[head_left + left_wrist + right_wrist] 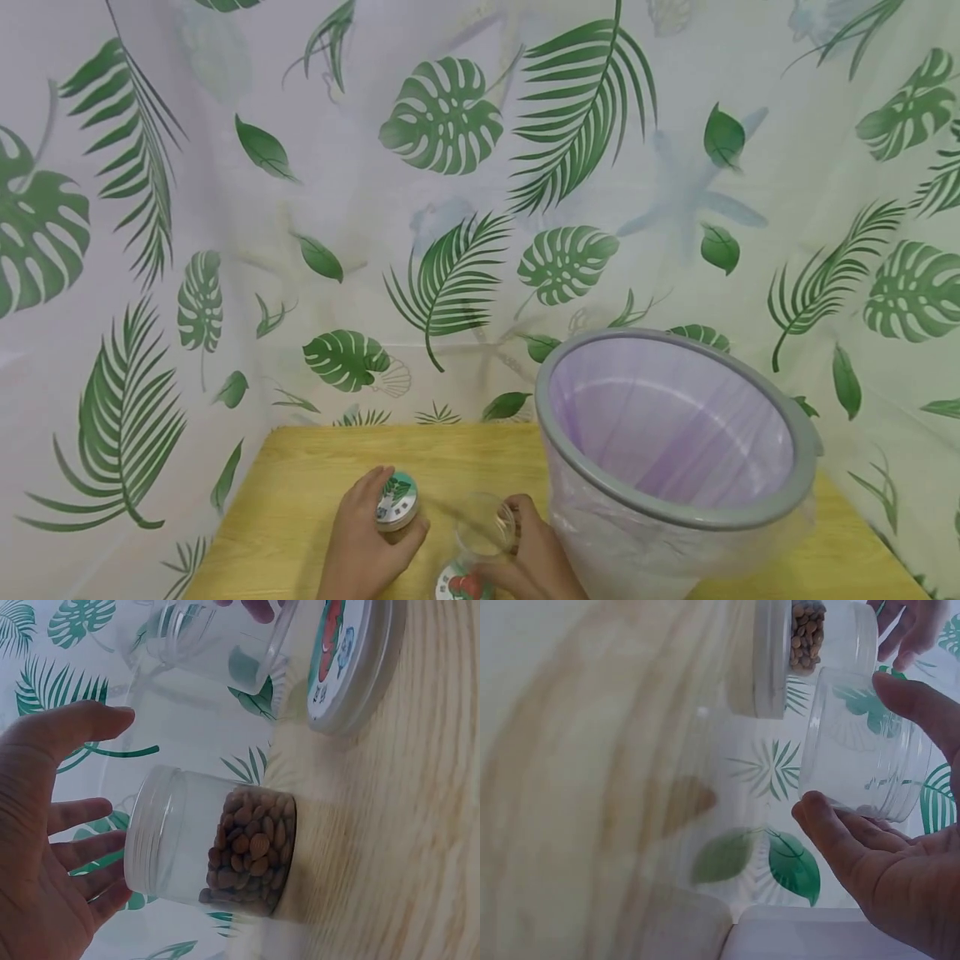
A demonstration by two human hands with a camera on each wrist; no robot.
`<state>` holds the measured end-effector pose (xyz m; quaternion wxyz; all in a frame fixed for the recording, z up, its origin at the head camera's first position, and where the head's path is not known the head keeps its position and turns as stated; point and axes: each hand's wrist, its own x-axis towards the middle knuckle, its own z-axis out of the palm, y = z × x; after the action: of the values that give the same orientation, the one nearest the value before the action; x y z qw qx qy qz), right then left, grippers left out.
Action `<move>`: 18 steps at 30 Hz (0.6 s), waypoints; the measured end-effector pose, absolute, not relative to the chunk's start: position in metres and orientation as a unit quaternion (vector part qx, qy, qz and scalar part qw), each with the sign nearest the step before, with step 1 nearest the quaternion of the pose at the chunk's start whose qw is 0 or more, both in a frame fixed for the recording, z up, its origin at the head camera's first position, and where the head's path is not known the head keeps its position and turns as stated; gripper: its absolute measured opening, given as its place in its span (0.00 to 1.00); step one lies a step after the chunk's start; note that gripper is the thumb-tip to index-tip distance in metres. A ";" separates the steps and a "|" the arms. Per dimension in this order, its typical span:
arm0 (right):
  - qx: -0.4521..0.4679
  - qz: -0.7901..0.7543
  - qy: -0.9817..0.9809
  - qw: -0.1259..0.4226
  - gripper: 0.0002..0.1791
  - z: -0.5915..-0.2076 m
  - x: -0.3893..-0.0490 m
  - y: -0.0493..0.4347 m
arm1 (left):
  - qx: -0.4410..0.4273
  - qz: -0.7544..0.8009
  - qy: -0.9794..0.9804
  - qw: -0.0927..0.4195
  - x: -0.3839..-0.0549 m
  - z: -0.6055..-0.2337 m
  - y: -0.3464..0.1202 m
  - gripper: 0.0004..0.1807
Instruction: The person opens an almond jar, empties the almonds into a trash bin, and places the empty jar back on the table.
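My left hand (367,546) is spread around the top of a clear jar (251,851) standing on the table, part-filled with brown almond-like kernels. Its thumb stands apart from the jar in the left wrist view, while the fingers lie along the far side of the lid. That lid (397,492) carries a green and white label. My right hand (536,550) grips an empty, lidless clear jar (855,742) between thumb and fingers, tilted above the table. Below it lies a loose white lid (463,583) with red fruit printed on it.
A large bin (802,467) with a grey rim and a pale purple liner stands close on the right, beside my right hand. The yellow wood table (300,475) ends at a leaf-printed curtain (465,192) behind and at the sides.
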<state>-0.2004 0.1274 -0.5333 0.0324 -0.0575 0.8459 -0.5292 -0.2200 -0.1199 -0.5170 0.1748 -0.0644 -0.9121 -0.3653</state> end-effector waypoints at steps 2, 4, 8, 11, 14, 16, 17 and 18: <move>-0.061 -0.523 0.850 0.024 0.47 -0.536 -0.202 0.129 | -0.064 -0.359 -0.914 0.178 -0.222 -0.518 -0.119 0.42; -0.056 -0.514 0.856 0.015 0.47 -0.538 -0.203 0.129 | -0.059 -0.356 -0.915 0.181 -0.222 -0.519 -0.120 0.42; -0.039 -0.498 0.866 0.007 0.48 -0.540 -0.203 0.129 | -0.047 -0.347 -0.919 0.181 -0.222 -0.521 -0.123 0.44; -0.032 -0.491 0.871 0.013 0.47 -0.539 -0.202 0.129 | -0.043 -0.342 -0.921 0.181 -0.222 -0.524 -0.125 0.46; -0.029 -0.484 0.874 0.019 0.44 -0.540 -0.201 0.130 | -0.042 -0.341 -0.921 0.182 -0.221 -0.527 -0.126 0.47; -0.032 -0.483 0.875 0.018 0.44 -0.538 -0.201 0.130 | -0.041 -0.339 -0.922 0.182 -0.222 -0.527 -0.127 0.47; -0.035 -0.480 0.877 0.012 0.43 -0.538 -0.202 0.130 | -0.040 -0.338 -0.923 0.179 -0.223 -0.526 -0.127 0.47; -0.040 -0.473 0.880 0.007 0.43 -0.538 -0.202 0.131 | -0.040 -0.338 -0.923 0.177 -0.223 -0.526 -0.127 0.46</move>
<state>-0.2016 0.1307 -0.5378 0.0070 -0.0399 0.8799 -0.4734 -0.2233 -0.1271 -0.5255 0.1771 -0.0401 -0.9234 -0.3383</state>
